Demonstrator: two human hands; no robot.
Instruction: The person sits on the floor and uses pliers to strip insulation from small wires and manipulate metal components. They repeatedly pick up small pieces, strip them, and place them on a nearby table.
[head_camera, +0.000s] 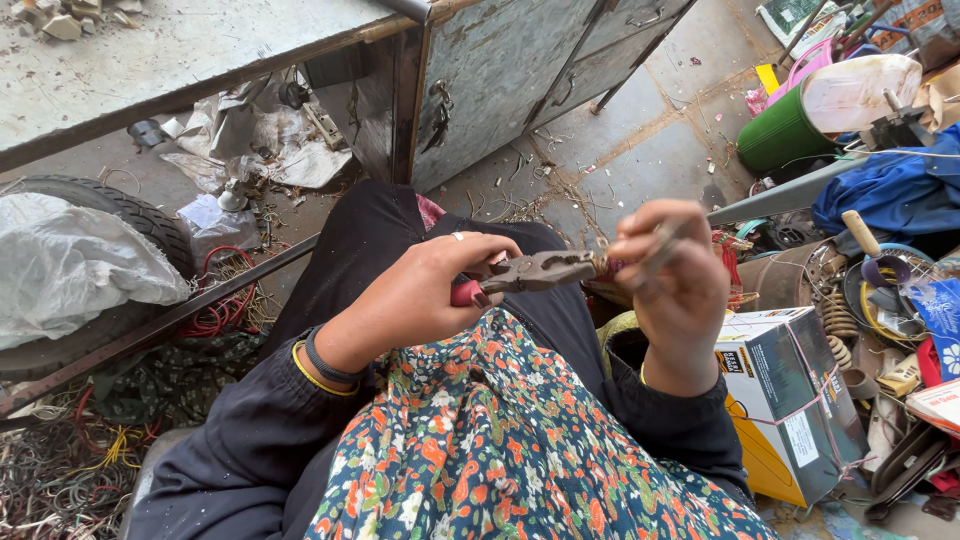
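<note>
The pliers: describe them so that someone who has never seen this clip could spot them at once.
Start at the flowered cloth over the person's lap, mid-frame. Just above it, the left hand grips the pliers, which point toward the right hand. Their red handle grips and dull grey, rusty jaws, closed on a small metal piece the right hand holds, set them apart from the loose wires around.

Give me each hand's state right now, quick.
Left hand: closed around the red handles of the pliers.
Right hand: closed, pinching a small blurred metal piece at the pliers' nose; what it is cannot be told.
</note>
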